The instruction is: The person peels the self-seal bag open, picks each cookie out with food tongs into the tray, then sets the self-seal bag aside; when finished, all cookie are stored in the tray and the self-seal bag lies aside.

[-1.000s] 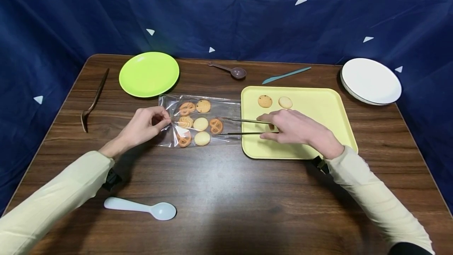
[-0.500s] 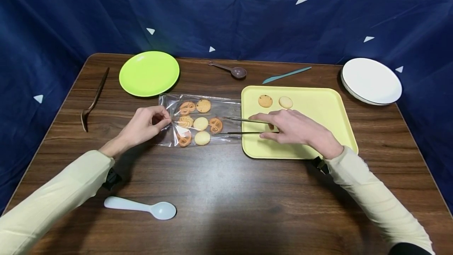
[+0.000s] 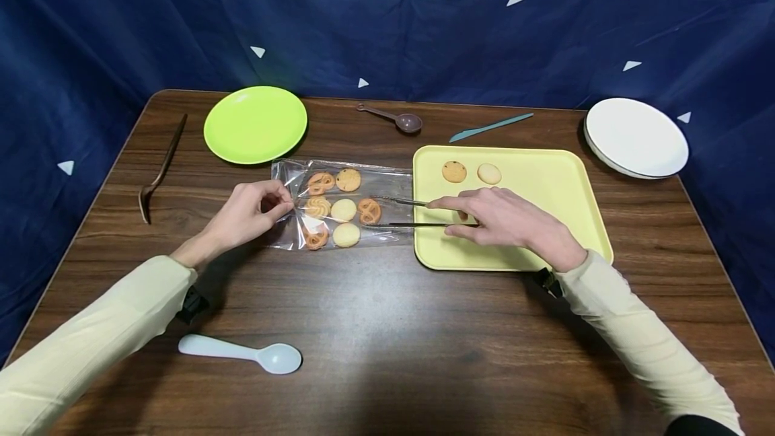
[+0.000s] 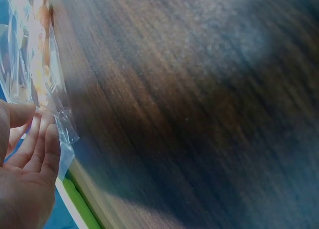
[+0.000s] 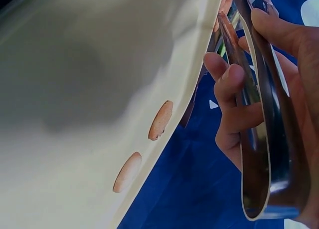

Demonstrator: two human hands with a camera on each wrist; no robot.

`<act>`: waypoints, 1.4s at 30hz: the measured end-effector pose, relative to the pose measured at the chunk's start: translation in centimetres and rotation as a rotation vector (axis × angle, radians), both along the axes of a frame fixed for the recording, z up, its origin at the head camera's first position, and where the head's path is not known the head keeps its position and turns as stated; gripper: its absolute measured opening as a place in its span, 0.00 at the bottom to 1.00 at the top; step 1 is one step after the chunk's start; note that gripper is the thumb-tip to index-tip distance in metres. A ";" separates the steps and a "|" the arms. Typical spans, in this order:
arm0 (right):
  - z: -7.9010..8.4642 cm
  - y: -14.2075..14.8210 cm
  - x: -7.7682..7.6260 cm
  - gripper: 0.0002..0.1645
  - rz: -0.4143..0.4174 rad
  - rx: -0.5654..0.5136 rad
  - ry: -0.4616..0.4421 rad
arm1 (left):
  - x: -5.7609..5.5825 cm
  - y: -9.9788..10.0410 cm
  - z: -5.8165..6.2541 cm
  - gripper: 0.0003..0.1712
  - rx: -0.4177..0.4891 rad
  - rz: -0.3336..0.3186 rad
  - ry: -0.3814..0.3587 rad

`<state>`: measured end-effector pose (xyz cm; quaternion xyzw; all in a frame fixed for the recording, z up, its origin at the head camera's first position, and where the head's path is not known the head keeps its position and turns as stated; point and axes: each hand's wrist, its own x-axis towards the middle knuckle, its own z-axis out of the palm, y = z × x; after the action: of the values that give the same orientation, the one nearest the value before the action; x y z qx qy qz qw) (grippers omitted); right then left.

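A clear plastic bag [image 3: 392, 182] lies flat with several cookies inside, among them pretzel-shaped ones, round ones and a swirled one. My left hand [image 3: 245, 214] pinches the bag's left end between thumb and fingertips. My right hand [image 3: 514, 224], above the yellow tray, holds metal tongs [image 5: 284, 159]. The tongs' two arms reach left through the bag's right end, spread apart. Their tips lie on either side of a pretzel-shaped cookie [image 3: 369, 211]; whether they touch it, I cannot tell. A speckled round cookie [image 3: 453, 171] and a plain round one [image 3: 489, 173] lie on the tray.
The yellow tray [image 3: 557, 187] adjoins the bag's right end. Behind are a green plate [image 3: 255, 125], a measuring spoon [image 3: 408, 124], a blue knife [image 3: 489, 128] and white dishes [image 3: 636, 136]. A fork [image 3: 163, 167] lies left, a pale spoon [image 3: 278, 358] in front.
My right index finger has slid a little left along the tongs. The tongs' tips have shifted slightly within the bag near the pretzel-shaped cookie. My left hand stays where it was.
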<state>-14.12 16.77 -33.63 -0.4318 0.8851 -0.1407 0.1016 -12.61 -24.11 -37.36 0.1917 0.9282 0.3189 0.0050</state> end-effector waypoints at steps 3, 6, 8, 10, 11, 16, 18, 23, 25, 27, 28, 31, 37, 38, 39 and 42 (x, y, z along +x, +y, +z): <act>0.0 0.0 0.0 0.26 0.001 0.006 0.011 | 0.0 0.0 0.0 0.03 0.002 -0.006 0.005; 0.0 0.0 -0.1 0.27 0.007 0.005 0.017 | 0.1 0.0 0.1 0.03 0.007 -0.012 0.009; 0.0 0.0 -0.1 0.27 0.012 0.005 0.011 | 0.1 0.0 0.1 0.03 0.009 -0.013 0.009; 0.0 -0.1 -0.2 0.27 0.017 0.005 -0.009 | 0.1 0.1 0.1 0.03 0.009 -0.013 0.006; 0.0 -0.1 -0.2 0.27 0.019 0.005 -0.021 | 0.1 0.1 0.1 0.03 0.007 -0.011 0.005; 0.1 -0.2 -0.2 0.28 0.023 0.011 -0.063 | 0.0 0.0 0.1 0.03 0.000 -0.007 0.002; 0.0 -0.2 -0.3 0.29 0.026 0.014 -0.064 | 0.0 0.0 0.1 0.03 0.000 -0.009 0.007; 0.0 -0.3 -0.2 0.30 0.009 0.036 -0.040 | 0.0 0.0 0.1 0.04 0.002 -0.015 0.015; 0.0 -0.3 -0.2 0.25 -0.004 0.046 -0.032 | 0.0 0.1 0.1 0.04 0.004 -0.015 0.015; 0.0 -0.3 -0.2 0.18 -0.011 0.053 -0.023 | 0.0 0.1 0.1 0.04 0.004 -0.017 0.017; 0.0 -0.4 -0.2 0.15 -0.009 0.052 -0.020 | 0.0 0.1 0.0 0.03 0.002 -0.016 0.017; -0.1 -0.4 -0.2 0.13 -0.001 0.045 -0.001 | 0.0 0.0 0.0 0.03 0.000 -0.006 0.007; -0.3 -0.1 -0.1 0.13 0.007 0.023 0.002 | 0.0 0.0 0.0 0.03 0.006 -0.010 0.005; -0.3 0.0 -0.1 0.13 0.007 0.022 0.002 | 0.0 0.0 0.0 0.03 0.008 -0.014 0.007; -0.3 0.1 -0.1 0.13 0.007 0.018 -0.001 | 0.0 0.0 0.0 0.03 0.010 -0.017 0.009; -0.3 0.3 -0.1 0.13 0.007 0.011 -0.013 | 0.1 0.1 0.1 0.04 0.013 -0.020 0.012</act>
<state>-14.20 17.10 -33.95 -0.4333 0.8837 -0.1383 0.1101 -12.54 -24.03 -37.23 0.2029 0.9241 0.3237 0.0011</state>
